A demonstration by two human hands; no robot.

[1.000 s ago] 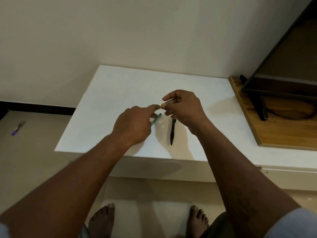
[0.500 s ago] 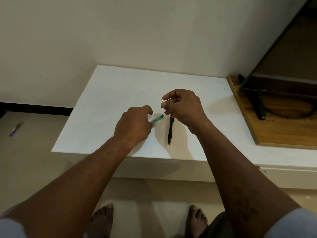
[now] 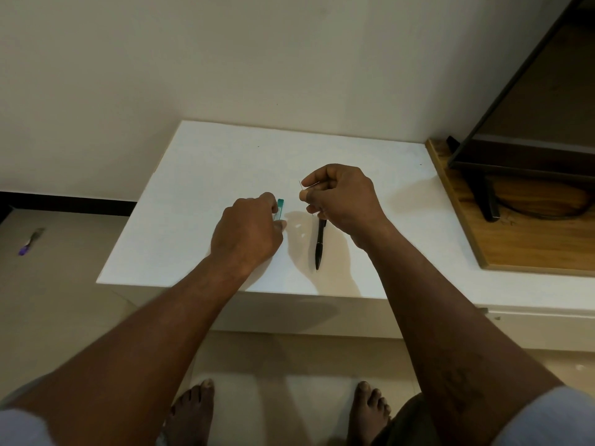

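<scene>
Head-worn camera looks steeply down, close above the white table (image 3: 199,188).

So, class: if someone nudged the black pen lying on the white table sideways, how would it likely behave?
The black pen looks slim and round, lying flat on the smooth white table, so it would probably roll. Straight and thin, it seems rigid and light, likely easy to pinch up.

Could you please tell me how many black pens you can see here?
1. The black pen lies on the white table, its far end hidden under the right hand. No other pen shows.
</scene>
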